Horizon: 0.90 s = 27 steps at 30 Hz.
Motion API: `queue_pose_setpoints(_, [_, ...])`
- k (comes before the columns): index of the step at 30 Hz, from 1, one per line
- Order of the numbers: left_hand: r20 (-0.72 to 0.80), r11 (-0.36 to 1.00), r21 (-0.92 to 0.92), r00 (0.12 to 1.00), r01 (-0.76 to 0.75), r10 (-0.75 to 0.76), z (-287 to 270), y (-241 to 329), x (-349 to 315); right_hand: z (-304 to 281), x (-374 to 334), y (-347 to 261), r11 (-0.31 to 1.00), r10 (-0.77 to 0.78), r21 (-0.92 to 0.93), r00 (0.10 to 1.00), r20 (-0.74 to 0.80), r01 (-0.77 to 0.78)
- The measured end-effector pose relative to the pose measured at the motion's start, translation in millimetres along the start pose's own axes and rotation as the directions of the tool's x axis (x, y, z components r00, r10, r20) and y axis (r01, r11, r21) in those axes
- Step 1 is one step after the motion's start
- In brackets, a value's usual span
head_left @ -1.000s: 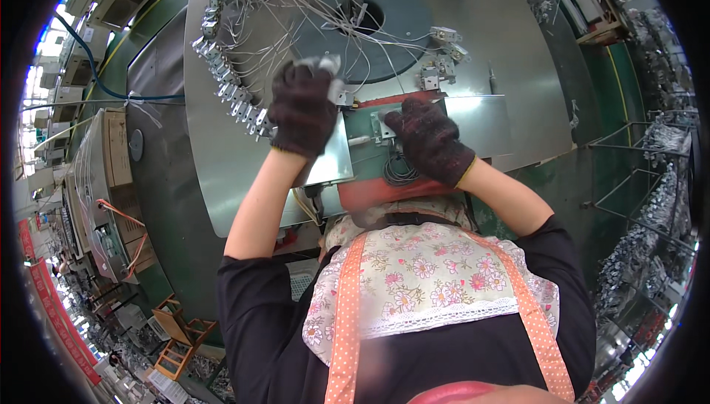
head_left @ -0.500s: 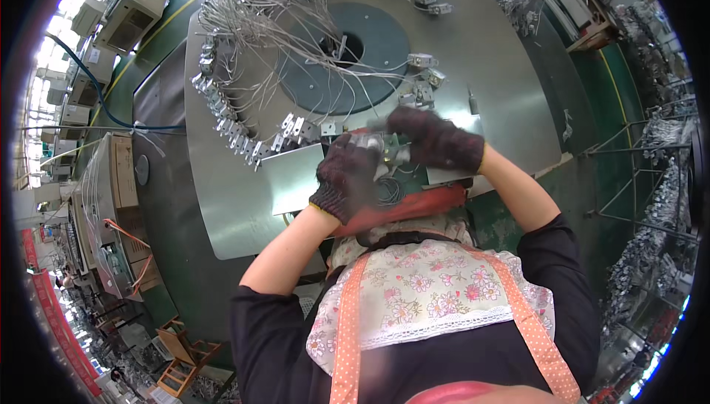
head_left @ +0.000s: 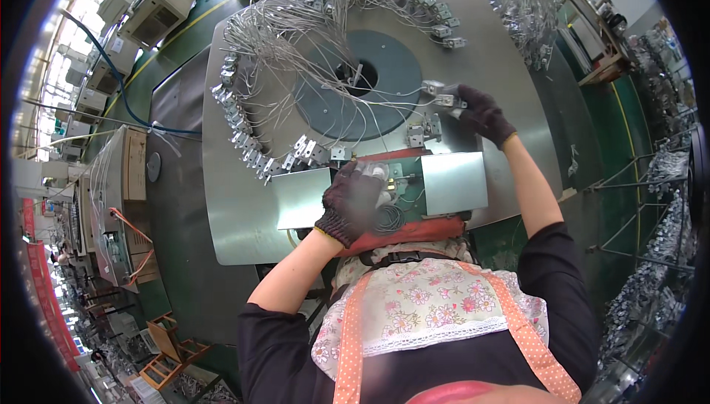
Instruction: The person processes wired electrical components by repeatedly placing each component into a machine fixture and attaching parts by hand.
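My right hand (head_left: 484,116), in a dark knitted glove, reaches out over the metal table at the right. Its fingers close on a small silvery metal block (head_left: 446,100) beside the grey round plate. Another such block (head_left: 432,87) lies just beyond it. My left hand (head_left: 350,201), gloved the same way, stays at a small work fixture (head_left: 399,181) in front of me. Its fingers curl in around whitish pieces there, and a blurred smear hides what they hold. A coil of thin grey cable (head_left: 390,218) lies below those fingers.
Bright metal plates (head_left: 455,184) flank the fixture, and red cloth (head_left: 410,228) borders its near side. Several metal blocks with cables (head_left: 240,127) curve around the grey round plate (head_left: 314,108). Cables (head_left: 277,31) heap at the far left. Two blocks (head_left: 421,133) stand near the right plate.
My right hand has moved from the fixture outward and right to the metal block, uncovering the right plate. My left hand remains at the fixture. The view has shifted slightly.
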<state>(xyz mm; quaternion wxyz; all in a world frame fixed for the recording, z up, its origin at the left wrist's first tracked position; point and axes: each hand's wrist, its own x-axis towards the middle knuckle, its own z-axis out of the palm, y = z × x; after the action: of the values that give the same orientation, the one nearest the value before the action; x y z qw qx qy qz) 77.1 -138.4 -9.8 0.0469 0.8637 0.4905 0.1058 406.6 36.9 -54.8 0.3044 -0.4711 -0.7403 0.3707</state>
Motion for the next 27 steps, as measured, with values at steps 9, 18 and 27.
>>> queue_pose_setpoints(9, [0.018,1.0,-0.014,1.0,-0.006,0.006,0,-1,-2,0,-51,-138,0.646,0.246,0.695,0.948,0.202,-0.315])
queue_pose_setpoints(18, [-0.018,0.999,-0.037,1.0,-0.023,0.022,6,-4,1,29,-60,-135,0.307,-0.056,0.915,0.955,0.29,-0.26])
queue_pose_setpoints(27, [0.039,0.999,-0.036,0.999,-0.016,0.017,7,-5,1,52,-49,-153,0.53,0.155,0.765,0.929,0.337,-0.366])
